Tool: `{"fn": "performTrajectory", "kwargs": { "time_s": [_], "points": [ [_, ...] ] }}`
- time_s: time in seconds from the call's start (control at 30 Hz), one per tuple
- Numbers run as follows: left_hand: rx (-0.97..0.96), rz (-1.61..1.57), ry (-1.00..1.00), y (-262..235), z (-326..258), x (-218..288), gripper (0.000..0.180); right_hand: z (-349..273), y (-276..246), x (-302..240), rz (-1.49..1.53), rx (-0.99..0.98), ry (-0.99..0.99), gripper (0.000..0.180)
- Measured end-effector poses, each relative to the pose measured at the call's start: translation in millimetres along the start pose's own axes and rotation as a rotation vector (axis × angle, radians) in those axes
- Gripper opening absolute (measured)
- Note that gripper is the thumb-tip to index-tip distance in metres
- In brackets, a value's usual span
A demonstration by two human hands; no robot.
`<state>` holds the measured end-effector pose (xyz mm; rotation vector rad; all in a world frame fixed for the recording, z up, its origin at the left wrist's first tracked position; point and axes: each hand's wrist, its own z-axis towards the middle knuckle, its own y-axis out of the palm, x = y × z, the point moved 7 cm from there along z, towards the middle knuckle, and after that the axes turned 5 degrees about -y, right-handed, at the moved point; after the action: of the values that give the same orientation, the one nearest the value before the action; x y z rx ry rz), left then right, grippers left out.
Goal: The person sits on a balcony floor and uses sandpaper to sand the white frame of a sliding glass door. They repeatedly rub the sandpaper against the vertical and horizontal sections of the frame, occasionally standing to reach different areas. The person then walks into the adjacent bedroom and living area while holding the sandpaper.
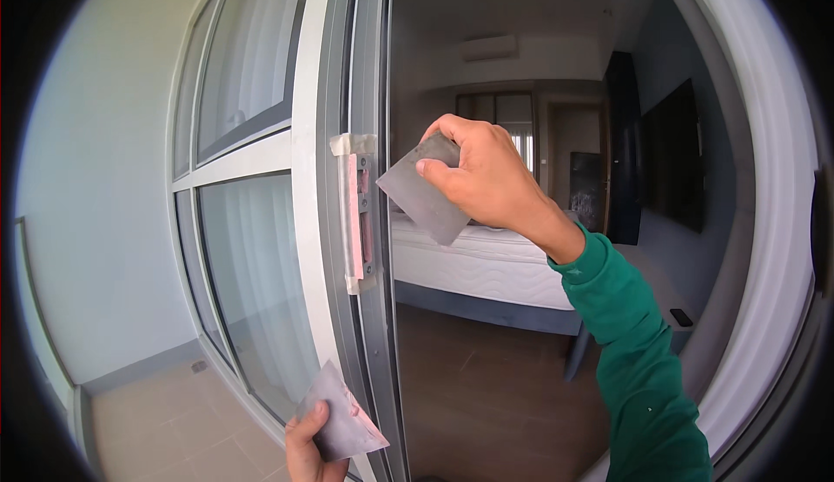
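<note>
My right hand (pixel 497 176) pinches a thin grey metal filler spreader (pixel 423 194) by its upper edge, just right of the door frame. At the lower middle, my left hand (pixel 306 449) grips a second flat grey spreader (pixel 337 414), with pink filler along its right edge. A metal strike plate (pixel 366 188) is set in the grey door frame (pixel 373 326). Pink filler (pixel 354 221) runs in a vertical strip beside it, and more shows in its slots. Pale masking tape (pixel 351 145) borders this area. Neither spreader appears to touch the frame.
Left of the frame are a glazed panel (pixel 252 256) with white bars and a tiled floor (pixel 174 439). Through the opening on the right stand a bed with a white mattress (pixel 486 265), a wall-mounted screen (pixel 673 156) and a low ledge holding a small black object (pixel 682 317).
</note>
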<state>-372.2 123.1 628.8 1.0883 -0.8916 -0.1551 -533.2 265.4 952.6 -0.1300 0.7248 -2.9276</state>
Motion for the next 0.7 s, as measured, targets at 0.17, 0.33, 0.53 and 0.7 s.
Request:
{"fn": "performTrajectory", "kwargs": {
  "time_s": [0.17,0.33,0.53,0.7],
  "points": [
    [0.021,-0.015,-0.057,-15,-2,0,0.04,21,11,-5,-0.104,-0.059,0.011,0.036],
    [0.03,-0.012,-0.053,-29,-5,4,0.041,29,20,-12,-0.153,-0.067,0.001,0.036],
    [0.013,-0.044,-0.064,-42,-4,5,0.04,32,27,-17,-0.255,-0.004,-0.035,0.024],
    [0.031,-0.038,-0.051,-49,-6,8,0.039,25,29,-25,-0.305,0.046,-0.023,0.015]
  ]
}}
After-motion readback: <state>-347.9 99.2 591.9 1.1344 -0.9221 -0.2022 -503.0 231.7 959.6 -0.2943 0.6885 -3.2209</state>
